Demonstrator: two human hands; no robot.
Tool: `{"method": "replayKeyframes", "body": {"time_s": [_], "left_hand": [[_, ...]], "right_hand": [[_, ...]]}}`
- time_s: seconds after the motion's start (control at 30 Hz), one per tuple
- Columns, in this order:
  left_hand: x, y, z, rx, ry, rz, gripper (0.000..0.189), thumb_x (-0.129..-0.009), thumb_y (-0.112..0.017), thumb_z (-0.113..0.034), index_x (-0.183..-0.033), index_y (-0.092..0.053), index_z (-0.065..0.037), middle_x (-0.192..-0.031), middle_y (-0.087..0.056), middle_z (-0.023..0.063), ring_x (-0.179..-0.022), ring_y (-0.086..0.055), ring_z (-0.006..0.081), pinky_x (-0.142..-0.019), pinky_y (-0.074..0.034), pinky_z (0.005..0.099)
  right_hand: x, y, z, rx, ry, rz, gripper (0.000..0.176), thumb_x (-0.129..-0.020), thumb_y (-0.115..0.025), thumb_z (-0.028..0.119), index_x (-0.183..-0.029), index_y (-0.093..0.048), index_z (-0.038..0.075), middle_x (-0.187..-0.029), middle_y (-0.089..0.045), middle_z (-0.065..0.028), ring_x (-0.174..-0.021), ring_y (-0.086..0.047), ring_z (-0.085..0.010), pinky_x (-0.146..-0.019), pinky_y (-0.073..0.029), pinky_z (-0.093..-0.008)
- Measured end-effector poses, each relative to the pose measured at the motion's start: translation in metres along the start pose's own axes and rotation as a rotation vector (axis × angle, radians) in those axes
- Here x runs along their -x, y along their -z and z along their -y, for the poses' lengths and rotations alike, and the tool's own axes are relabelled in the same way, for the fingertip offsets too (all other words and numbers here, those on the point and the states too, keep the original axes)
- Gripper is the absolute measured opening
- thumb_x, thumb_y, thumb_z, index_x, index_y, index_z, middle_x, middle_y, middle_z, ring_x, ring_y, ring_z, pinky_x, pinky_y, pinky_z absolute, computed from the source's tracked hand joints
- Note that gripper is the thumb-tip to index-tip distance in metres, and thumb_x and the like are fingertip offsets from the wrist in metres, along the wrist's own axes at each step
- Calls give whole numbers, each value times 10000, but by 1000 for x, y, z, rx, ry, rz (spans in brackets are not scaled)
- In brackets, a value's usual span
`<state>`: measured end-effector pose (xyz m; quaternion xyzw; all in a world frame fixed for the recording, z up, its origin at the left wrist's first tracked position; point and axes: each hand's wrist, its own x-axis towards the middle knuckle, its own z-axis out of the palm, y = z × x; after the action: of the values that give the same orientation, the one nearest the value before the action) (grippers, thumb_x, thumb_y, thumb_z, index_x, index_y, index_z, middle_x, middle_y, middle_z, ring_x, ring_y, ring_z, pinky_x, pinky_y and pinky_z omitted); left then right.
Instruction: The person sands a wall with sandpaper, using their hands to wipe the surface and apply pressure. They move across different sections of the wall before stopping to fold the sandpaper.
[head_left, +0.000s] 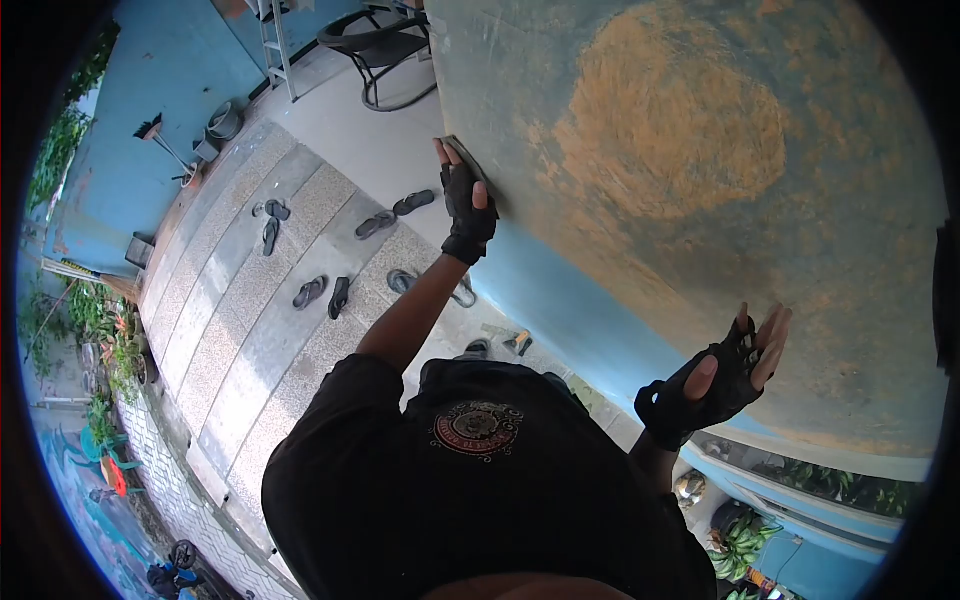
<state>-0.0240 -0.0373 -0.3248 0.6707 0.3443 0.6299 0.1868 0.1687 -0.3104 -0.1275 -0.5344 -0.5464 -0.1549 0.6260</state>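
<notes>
While the left hand (468,208) grips a flat pad (466,160) against the wall (680,120), the right hand (722,378) is spread open beside it.

Floor (235,345) left, wall (680,120) right.
Flip-flops (309,292) lie on the floor; beyond them, a chair (385,48) stands near the wall's far edge, a ladder (276,48) left of it, buckets (224,123) farther left; plants (740,545) near right.
</notes>
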Motion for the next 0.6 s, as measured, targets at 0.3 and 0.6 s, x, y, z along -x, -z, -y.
{"method": "replayKeyframes", "body": {"time_s": [0.3, 0.6], "left_hand": [[-75, -21, -92, -269, -606, 122, 671, -1027, -354, -580, -1548, -468, -173, -1660, -302, 210, -1518, -292, 405, -1230, -151, 543], [-126, 10, -132, -348, -841, 304, 720, -1022, -339, -647, -1574, -437, -195, -1680, -291, 133, -1545, -260, 345, -1249, -160, 501]], "right_hand": [[-20, -25, 2, 3, 61, -42, 719, -1020, -559, 338, -1596, -238, 52, -1608, -247, -271, -1497, -299, -466, -1167, -372, -607], [-20, -20, 5, 52, 22, -117, 706, -1022, -555, 345, -1601, -246, 86, -1612, -260, -285, -1491, -318, -461, -1157, -390, -599]]}}
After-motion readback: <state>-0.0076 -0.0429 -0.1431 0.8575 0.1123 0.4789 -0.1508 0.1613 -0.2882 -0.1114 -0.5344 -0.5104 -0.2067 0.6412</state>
